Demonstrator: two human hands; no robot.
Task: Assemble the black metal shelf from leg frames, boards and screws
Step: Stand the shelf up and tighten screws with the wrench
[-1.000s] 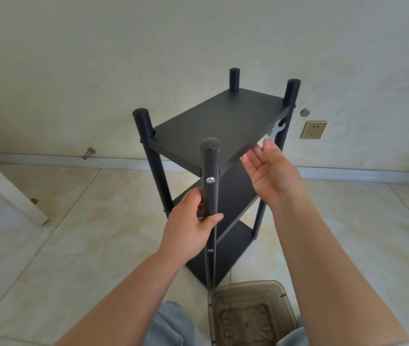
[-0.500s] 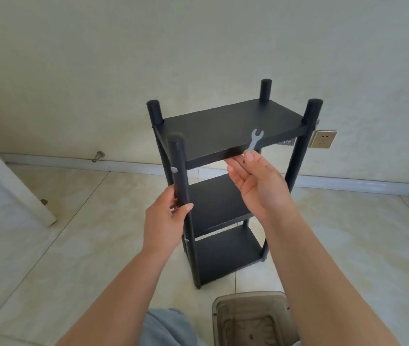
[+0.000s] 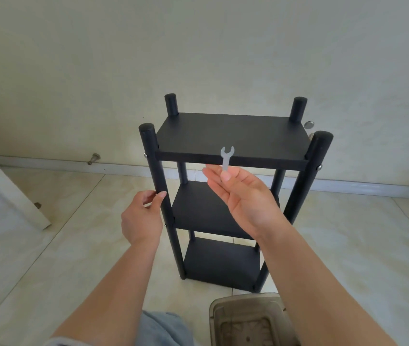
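The black metal shelf stands upright on the tiled floor with three boards between four round legs. Its long front edge faces me. My left hand grips the front left leg just above the middle board. My right hand is raised in front of the top board, palm turned toward me, and pinches a small flat silver wrench between thumb and fingers. The wrench points up, its open jaw over the top board's front edge. Silver screw heads show on the front legs at the top board.
A translucent brown plastic box sits on the floor right below the shelf. A white door edge leans in at the left, with a doorstop on the baseboard. The wall is close behind the shelf. Pale floor tiles spread on both sides.
The shelf has turned so its long front edge faces me squarely. My left hand stayed on the same leg. My right hand lifted the wrench higher in front of the top board.
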